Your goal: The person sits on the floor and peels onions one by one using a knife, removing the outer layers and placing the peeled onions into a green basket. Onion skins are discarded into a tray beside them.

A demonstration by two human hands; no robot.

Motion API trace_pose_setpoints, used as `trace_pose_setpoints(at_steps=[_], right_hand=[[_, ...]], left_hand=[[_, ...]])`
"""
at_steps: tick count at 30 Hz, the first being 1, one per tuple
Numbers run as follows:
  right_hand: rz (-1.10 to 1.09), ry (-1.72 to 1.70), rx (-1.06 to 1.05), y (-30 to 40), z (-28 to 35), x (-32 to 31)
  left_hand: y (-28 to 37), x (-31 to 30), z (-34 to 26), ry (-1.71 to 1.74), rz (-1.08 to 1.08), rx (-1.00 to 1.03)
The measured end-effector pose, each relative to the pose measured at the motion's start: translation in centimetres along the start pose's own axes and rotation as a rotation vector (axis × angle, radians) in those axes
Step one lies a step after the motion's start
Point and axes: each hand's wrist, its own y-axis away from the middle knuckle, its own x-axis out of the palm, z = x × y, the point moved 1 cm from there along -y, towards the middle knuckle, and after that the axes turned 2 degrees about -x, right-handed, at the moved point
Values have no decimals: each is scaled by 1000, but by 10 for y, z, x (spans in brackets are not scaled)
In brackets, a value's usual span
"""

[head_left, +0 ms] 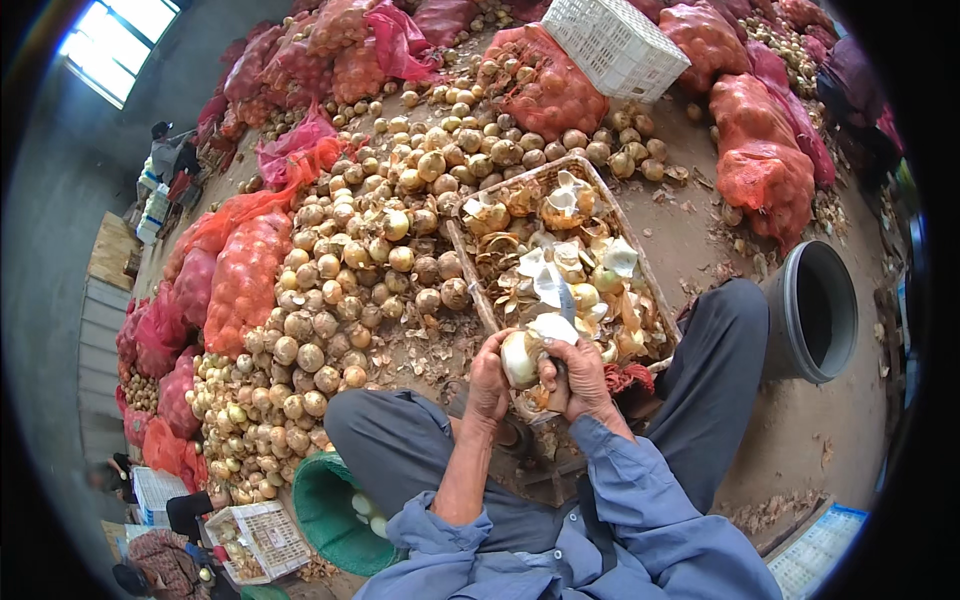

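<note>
My left hand (489, 382) is closed around a partly peeled onion (517, 361), whose pale flesh shows. In my right hand (583, 375) is a knife (568, 301); its blade points away from me and its brown handle shows below my fingers. The right thumb is against a white flap of onion skin (553, 327) beside the onion. Both hands are above the near end of a shallow plastic crate (636, 238), which holds onion skins (504, 251) and several onions.
Loose unpeeled onions (352, 262) cover the floor at left and ahead. A green bucket (315, 487) with peeled onions stands by my left knee, a grey bucket (791, 322) by my right. Mesh sacks (761, 150) and a white crate (615, 49) lie beyond. Another person (169, 559) sits lower left.
</note>
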Motion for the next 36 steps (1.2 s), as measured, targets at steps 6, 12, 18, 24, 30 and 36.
trace_pose_setpoints(at_steps=[6, 12, 18, 24, 30, 36], right_hand=[[-43, 7, 76, -1, -9, -9], [33, -61, -122, -9, 37, 1], [-442, 880, -194, -27, 30, -74], [-130, 1285, -387, 3, -33, -35], [17, 1545, -436, 15, -64, -35], [31, 1528, -510, 3, -76, -37]], left_hand=[[5, -3, 11, -352, -77, -63], [-2, -41, 6, 161, -288, -142], [-9, -53, 1, 233, -286, -43], [-3, -58, 11, 1, -337, 27], [-7, -49, 16, -1036, -571, 236], [-5, -39, 14, -1310, -577, 342]])
